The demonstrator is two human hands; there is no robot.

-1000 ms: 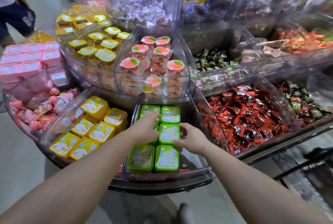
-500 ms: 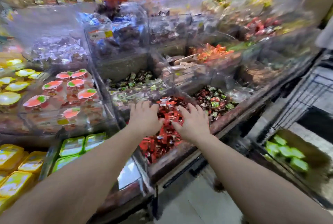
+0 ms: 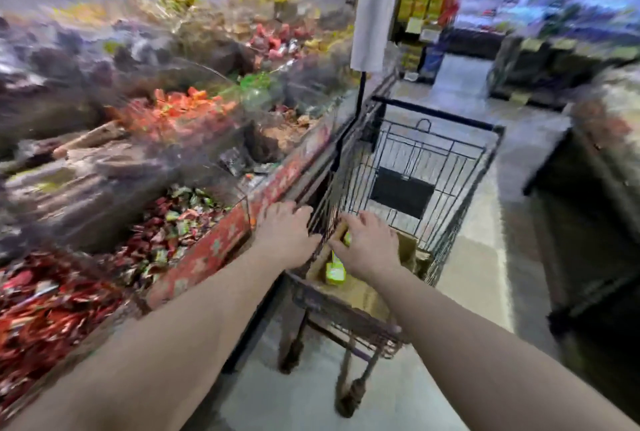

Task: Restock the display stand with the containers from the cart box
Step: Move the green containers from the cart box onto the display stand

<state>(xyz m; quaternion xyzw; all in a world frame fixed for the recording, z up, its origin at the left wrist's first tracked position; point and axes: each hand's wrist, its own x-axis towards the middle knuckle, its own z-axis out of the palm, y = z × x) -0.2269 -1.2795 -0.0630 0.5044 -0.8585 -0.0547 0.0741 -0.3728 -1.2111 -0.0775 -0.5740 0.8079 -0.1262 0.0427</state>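
Two bare hands are reaching out over the wire cart (image 3: pixel 408 167), which is standing right against the end of the display stand (image 3: pixel 214 247), presumably so that stock can be lifted across without a step. In the only view, from the head camera, everything is smeared by motion, so fine detail is lost.

The right hand (image 3: pixel 369 245) is hovering palm down over the cardboard box (image 3: pixel 363 295) sitting in the cart's basket, its fingers spread and loosely curled; it is gripping nothing that I can make out. Just under and beside that hand, green containers (image 3: pixel 335 272) are showing inside the box, partly hidden by the hand. It looks placed to close on one of them.

The left hand (image 3: pixel 285 234) is hanging over the near left rim of the cart, next to the stand's red front edge, fingers extended and empty. Whether it is touching the wire I cannot tell; it seems set to join the right hand in the box.

The stand's clear bins are holding wrapped sweets (image 3: pixel 52 309); the green containers' own bin is out of sight.
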